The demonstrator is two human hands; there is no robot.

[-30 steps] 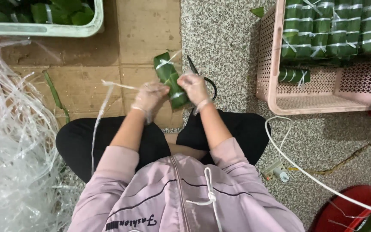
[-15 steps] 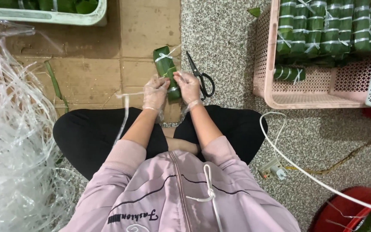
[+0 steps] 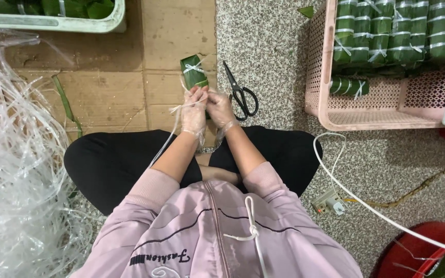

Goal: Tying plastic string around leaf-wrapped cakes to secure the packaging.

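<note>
Head view: my left hand [image 3: 193, 110] and right hand [image 3: 219, 107], both in thin clear gloves, pinched white plastic string [image 3: 181, 106] around one green leaf-wrapped bundle [image 3: 194, 72] on cardboard [image 3: 114, 82]. Black scissors [image 3: 240, 92] lay just beside. Tied bundles [image 3: 392, 31] filled the pink basket [image 3: 336, 121] further right.

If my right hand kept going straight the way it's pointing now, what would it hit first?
The right hand points up the picture, at the green bundle it already touches. The scissors lie off to its right, probably clear.
</note>
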